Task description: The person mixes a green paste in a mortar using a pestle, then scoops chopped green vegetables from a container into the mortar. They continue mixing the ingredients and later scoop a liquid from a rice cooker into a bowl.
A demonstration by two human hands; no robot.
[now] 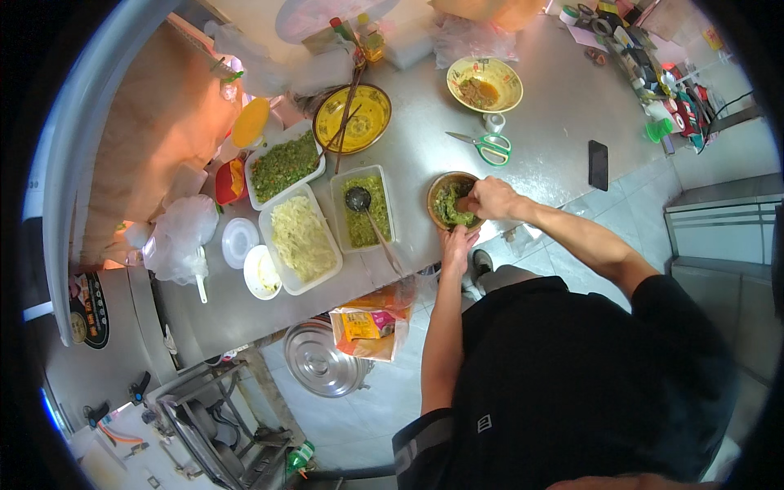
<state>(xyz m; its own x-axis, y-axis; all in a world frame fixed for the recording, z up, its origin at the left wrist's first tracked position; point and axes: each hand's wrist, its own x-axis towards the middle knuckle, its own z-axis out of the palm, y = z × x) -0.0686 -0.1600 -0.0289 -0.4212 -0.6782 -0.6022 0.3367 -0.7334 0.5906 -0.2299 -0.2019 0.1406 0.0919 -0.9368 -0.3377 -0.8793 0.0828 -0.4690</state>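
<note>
At the steel counter's front edge stands a round brown bowl point(433, 211) with mashed green food point(450, 211) in it. My right hand point(495, 199) is closed around a brown wooden pestle point(468, 204), whose lower end is down in the green food. My left hand point(458, 244) holds the bowl's near rim and side. Left of the bowl, a clear plastic tub point(393, 226) holds chopped green food with a ladle point(358, 199) in it. Green-handled scissors point(493, 149) and a small white roll point(494, 122) lie behind the bowl, near a yellow bowl point(514, 82) of brown food.
Tubs of shredded cabbage point(300, 239) and chopped green vegetables point(283, 165) stand farther left. Chopsticks lie across a yellow plate point(367, 119). A black phone point(598, 165) lies by the right edge. Below the counter are a lidded metal pot point(321, 361) and an orange bag point(364, 355).
</note>
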